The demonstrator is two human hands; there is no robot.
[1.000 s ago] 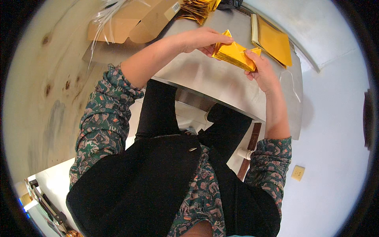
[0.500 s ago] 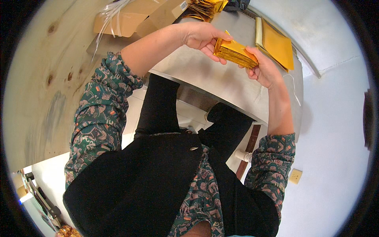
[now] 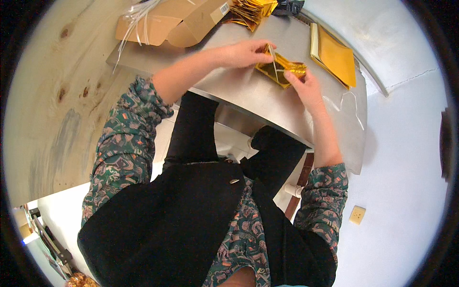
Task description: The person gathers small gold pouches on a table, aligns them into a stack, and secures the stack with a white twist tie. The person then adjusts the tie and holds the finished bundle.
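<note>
Gold foil bundle (image 3: 285, 64): tipped over since the earlier frame, its layered edge no longer squared to the wearer, a glossy face and a white strip (image 3: 275, 64) now showing. Location: raised just above the counter (image 3: 234, 91), between both hands. Long axis: crosswise, slanting, left end farther from the body, right end nearer. Left hand (image 3: 248, 53): narrow, closed on the far end; whether it also pinches the strip cannot be told. Right hand (image 3: 306, 87): narrow, thumb on the near end. Grip at opposite ends probably keeps the loose layers together and leaves the middle bare where the strip crosses. Surroundings: flat gold sheets (image 3: 334, 57), right; gold folded pieces (image 3: 251, 14), heaped at the back; cardboard box (image 3: 155, 28), left, white strips (image 3: 136, 21) draped over it, seemingly for easy reach.
</note>
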